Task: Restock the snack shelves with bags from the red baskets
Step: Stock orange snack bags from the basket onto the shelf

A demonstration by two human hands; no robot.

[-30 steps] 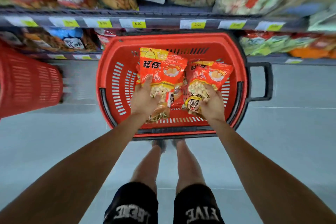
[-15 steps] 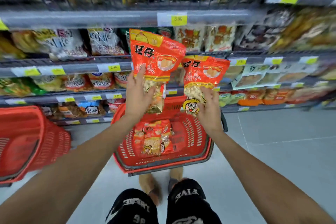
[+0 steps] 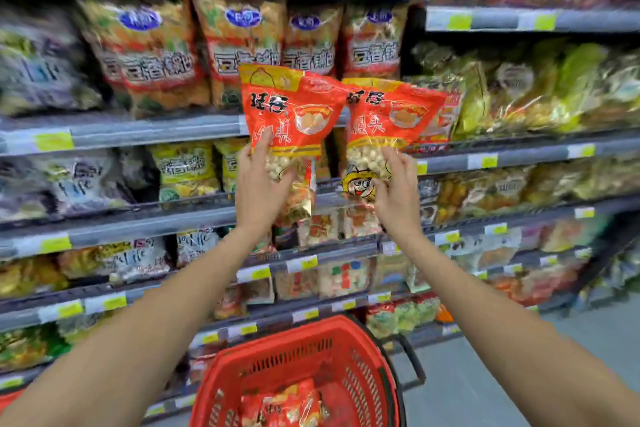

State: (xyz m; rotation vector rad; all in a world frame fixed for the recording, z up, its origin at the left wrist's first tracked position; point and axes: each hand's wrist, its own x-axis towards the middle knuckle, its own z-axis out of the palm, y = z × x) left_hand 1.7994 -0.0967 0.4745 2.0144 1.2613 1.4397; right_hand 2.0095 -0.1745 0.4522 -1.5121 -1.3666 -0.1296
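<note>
Red snack bags are up at the shelves point(image 3: 138, 135). The left hand point(image 3: 263, 191) curls its fingers round the left bag point(image 3: 291, 107); the right hand point(image 3: 398, 198) pinches the right bag point(image 3: 388, 114). The red basket point(image 3: 363, 357) sits at six o'clock. Likely the placing step: next, stand both upright at one o'clock.

Two orange-red bags point(image 3: 294, 107) with yellow tops, a red slatted basket point(image 3: 304, 367), grey shelves point(image 3: 138, 135) with yellow-green tags.
</note>
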